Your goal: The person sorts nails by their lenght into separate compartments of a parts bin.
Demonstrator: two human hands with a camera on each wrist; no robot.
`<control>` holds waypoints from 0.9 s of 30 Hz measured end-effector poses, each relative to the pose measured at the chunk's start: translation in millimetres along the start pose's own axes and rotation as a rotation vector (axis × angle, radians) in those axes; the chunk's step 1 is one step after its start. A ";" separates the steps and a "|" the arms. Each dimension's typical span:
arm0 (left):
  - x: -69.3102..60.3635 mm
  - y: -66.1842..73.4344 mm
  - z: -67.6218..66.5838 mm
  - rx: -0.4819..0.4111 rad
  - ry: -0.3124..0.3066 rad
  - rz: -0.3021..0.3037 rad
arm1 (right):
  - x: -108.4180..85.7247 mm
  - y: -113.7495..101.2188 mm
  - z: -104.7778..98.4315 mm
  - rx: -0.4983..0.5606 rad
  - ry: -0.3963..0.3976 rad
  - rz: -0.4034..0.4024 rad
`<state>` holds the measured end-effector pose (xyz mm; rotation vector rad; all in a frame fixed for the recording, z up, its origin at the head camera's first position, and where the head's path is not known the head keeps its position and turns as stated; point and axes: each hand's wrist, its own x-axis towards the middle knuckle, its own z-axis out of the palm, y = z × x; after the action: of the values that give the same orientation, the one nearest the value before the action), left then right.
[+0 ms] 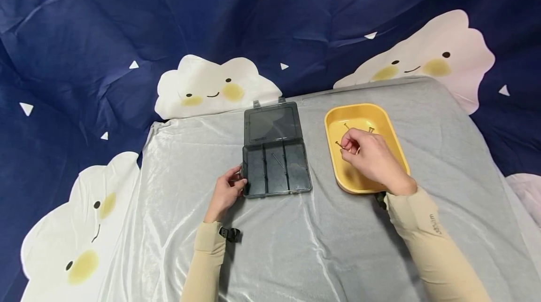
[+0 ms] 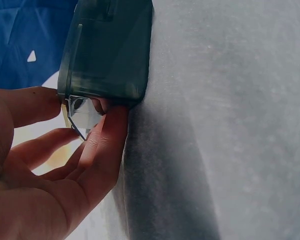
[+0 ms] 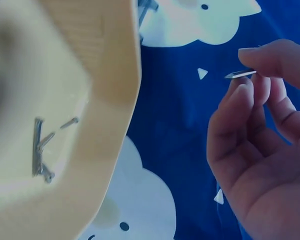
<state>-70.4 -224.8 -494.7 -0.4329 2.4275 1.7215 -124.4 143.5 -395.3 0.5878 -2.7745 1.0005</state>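
Observation:
A dark translucent compartment box (image 1: 276, 170) lies with its lid (image 1: 272, 123) folded back. My left hand (image 1: 227, 193) grips its left side; the left wrist view shows the thumb at the rim and fingers (image 2: 107, 145) at the wall's lower edge. Inside the middle compartment one screw (image 1: 277, 159) lies slanted. Over the yellow tray (image 1: 331, 151), my right hand (image 1: 372, 154) pinches a thin screw (image 1: 339, 144) between thumb and fingertips. Its pointed end (image 3: 240, 74) sticks out in the right wrist view. Several loose screws (image 3: 37, 145) lie on the tray's floor, partly hidden by the hand in the head view.
Grey cloth (image 1: 270, 241) covers the table and wrinkles under the box and tray. Behind it hangs a dark blue curtain (image 1: 304, 25) with white clouds and triangles. Both sleeves (image 1: 431, 241) rest toward the front, and a dark strap (image 1: 230, 234) is at the left wrist.

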 end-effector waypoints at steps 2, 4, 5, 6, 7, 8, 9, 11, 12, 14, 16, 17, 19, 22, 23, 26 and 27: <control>0.0 0.3 -0.2 -0.003 -0.006 0.000 | 1.0 -4.0 2.0 0.028 0.011 0.001; -1.2 3.0 -0.8 -0.003 -0.015 0.001 | 1.9 -7.9 4.5 0.050 0.028 -0.003; -3.4 6.7 -1.0 -0.002 -0.020 0.004 | 2.3 -9.7 5.8 0.062 0.038 -0.006; -5.4 10.2 -1.4 -0.001 -0.025 0.005 | 2.6 -11.5 7.2 0.070 0.050 -0.009; -7.7 14.1 -1.8 0.002 -0.030 0.007 | 3.0 -13.4 8.5 0.081 0.064 -0.015; -10.5 18.6 -2.0 0.006 -0.033 0.009 | 3.3 -15.1 10.0 0.088 0.076 -0.019; -13.1 22.9 -2.1 0.010 -0.035 0.012 | 3.6 -16.7 11.4 0.095 0.088 -0.022; -17.8 29.9 -2.0 0.015 -0.037 0.016 | 4.0 -20.2 14.2 0.112 0.105 -0.019; -18.7 31.2 -1.8 0.014 -0.036 0.016 | 4.2 -21.9 15.6 0.123 0.112 -0.016; -20.9 33.7 -1.3 0.014 -0.035 0.018 | 4.7 -25.1 18.7 0.145 0.119 -0.008; -21.9 34.6 -1.5 0.014 -0.033 0.017 | 5.1 -28.7 21.6 0.178 0.125 0.010; -21.9 34.6 -1.3 0.013 -0.032 0.018 | 5.5 -30.3 23.3 0.194 0.129 0.019; -21.6 34.6 -1.7 0.013 -0.031 0.018 | 6.7 -33.2 27.1 0.222 0.142 0.033; -21.2 34.7 -2.4 0.015 -0.030 0.015 | 9.0 -38.3 33.0 0.258 0.162 0.063; -21.1 34.6 -2.5 0.014 -0.031 0.014 | 9.6 -39.6 35.4 0.266 0.165 0.069; -21.5 34.9 -2.7 0.012 -0.033 0.014 | 10.9 -44.3 41.8 0.305 0.156 0.093; -21.4 34.8 -2.4 0.012 -0.033 0.016 | 11.0 -45.7 44.1 0.317 0.149 0.096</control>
<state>-60.6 -213.1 -456.8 -0.3815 2.4233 1.7058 -115.8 79.8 -399.7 0.3989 -2.5526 1.4566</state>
